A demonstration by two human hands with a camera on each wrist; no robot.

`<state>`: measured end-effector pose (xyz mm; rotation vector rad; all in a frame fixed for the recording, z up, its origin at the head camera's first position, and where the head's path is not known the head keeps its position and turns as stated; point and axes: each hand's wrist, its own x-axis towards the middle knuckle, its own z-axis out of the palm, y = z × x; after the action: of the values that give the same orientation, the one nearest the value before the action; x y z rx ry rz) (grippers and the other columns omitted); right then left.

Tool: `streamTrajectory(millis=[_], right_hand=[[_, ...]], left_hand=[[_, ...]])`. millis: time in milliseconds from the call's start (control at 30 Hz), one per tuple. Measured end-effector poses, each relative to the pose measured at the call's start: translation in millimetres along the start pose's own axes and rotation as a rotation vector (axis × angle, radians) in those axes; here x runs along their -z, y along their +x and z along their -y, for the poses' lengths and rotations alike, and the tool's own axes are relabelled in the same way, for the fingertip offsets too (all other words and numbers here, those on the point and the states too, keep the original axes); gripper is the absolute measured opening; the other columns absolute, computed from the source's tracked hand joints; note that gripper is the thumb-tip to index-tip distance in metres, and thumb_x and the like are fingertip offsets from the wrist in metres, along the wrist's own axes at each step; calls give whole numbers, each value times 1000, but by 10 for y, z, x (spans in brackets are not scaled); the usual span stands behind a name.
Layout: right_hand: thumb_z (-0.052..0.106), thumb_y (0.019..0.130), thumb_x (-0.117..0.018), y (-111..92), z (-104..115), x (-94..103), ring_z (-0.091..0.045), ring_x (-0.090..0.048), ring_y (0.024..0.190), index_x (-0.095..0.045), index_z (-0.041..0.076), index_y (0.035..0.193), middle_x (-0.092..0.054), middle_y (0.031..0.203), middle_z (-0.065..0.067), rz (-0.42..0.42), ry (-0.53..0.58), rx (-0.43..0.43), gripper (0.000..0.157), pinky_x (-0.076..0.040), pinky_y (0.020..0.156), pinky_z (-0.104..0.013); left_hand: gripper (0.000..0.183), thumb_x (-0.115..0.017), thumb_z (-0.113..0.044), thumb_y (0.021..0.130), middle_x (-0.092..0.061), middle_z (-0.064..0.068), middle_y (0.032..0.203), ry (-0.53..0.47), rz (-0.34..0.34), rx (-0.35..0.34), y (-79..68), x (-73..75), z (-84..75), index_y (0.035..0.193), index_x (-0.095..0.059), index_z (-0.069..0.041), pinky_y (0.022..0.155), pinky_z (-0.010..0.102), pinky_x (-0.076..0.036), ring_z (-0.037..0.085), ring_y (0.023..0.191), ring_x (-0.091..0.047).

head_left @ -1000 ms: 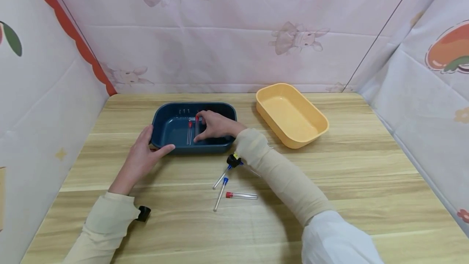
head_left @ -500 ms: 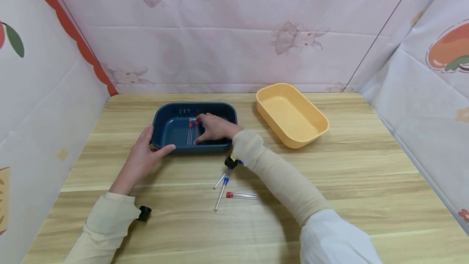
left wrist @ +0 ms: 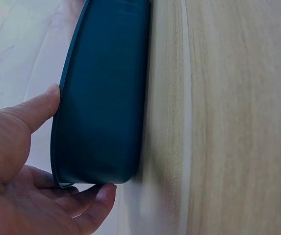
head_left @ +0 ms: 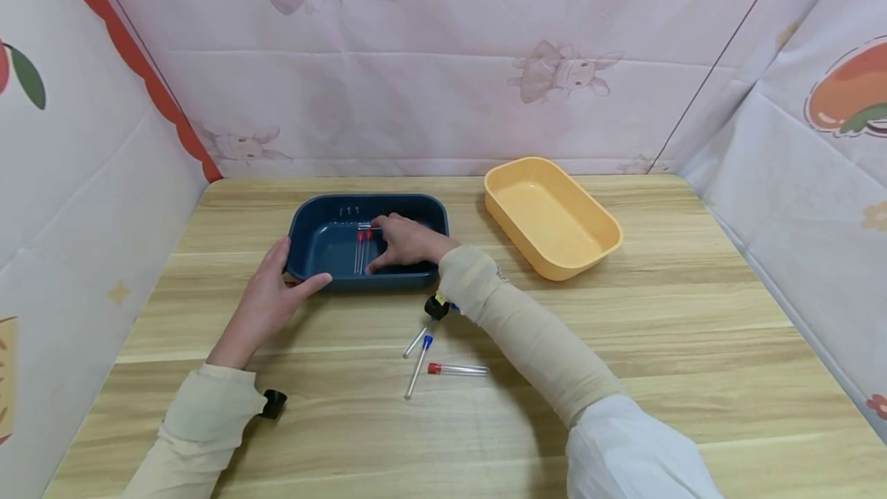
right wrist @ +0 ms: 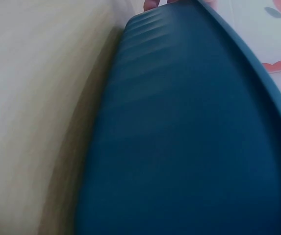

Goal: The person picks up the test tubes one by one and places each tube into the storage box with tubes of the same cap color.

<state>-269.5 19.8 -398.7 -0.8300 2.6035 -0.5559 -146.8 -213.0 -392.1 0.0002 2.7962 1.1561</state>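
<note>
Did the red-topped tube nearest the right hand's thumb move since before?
Yes, to the left: inside the navy tray, the red-capped test tube by the right hand is now closer to the other red-capped test tube, which stayed put.

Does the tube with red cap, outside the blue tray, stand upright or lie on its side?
On its side: the head view shows the red-capped tube stretched lengthwise along the wooden tabletop.

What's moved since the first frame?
The red-capped tube at the right hand has come down and left, close beside the other red-capped tube in the blue tray. Can't tell if it's been let go. Unchanged: left hand gripping the blue tray's corner, yellow tray.
</note>
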Motion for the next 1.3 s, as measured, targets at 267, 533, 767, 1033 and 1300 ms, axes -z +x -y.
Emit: streamTrajectory(millis=[267, 533, 767, 1033, 1300], right_hand=[[47, 88, -82, -15, -4, 19, -19, -55, 108, -38, 6, 158, -53, 133, -11, 9, -11, 0, 92, -50, 96, -30], [43, 94, -77, -99, 32, 123, -19, -58, 116, -38, 2, 157, -59, 134, -13, 11, -9, 27, 85, -50, 101, -31], [43, 96, -74, -252, 58, 238, -20, -58, 118, -40, 3, 156, -58, 136, -13, -14, 42, 60, 80, -51, 100, -32], [37, 98, -73, -484, 30, 340, -22, -61, 106, -43, 2, 155, -59, 134, -18, -94, 91, 158, 74, -52, 94, -33], [32, 98, -73, -746, -4, 401, -19, -62, 106, -44, 4, 154, -61, 128, -11, -165, 140, 230, 69, -52, 92, -31]], left_hand=[[104, -67, -48, 100, -3, 29, 169, -6, -2, -1, -9, -7, -2, 164, 0, 1, 114, 68, -28, 54, 150, -16], [105, -67, -48, 100, -2, 29, 169, 1, 1, 0, 1, -13, -7, 163, 0, 2, 115, 68, -27, 53, 151, -15], [105, -68, -46, 100, -5, 30, 168, -3, -1, -12, 0, -15, -16, 163, 0, 4, 115, 67, -27, 53, 150, -20], [105, -67, -46, 100, -5, 30, 168, -6, -9, -7, 0, -17, -9, 163, 0, 4, 115, 67, -28, 54, 149, -20], [104, -68, -45, 100, -4, 30, 169, -10, -15, -7, -12, -18, -30, 163, -1, 4, 114, 67, -28, 53, 150, -19]])
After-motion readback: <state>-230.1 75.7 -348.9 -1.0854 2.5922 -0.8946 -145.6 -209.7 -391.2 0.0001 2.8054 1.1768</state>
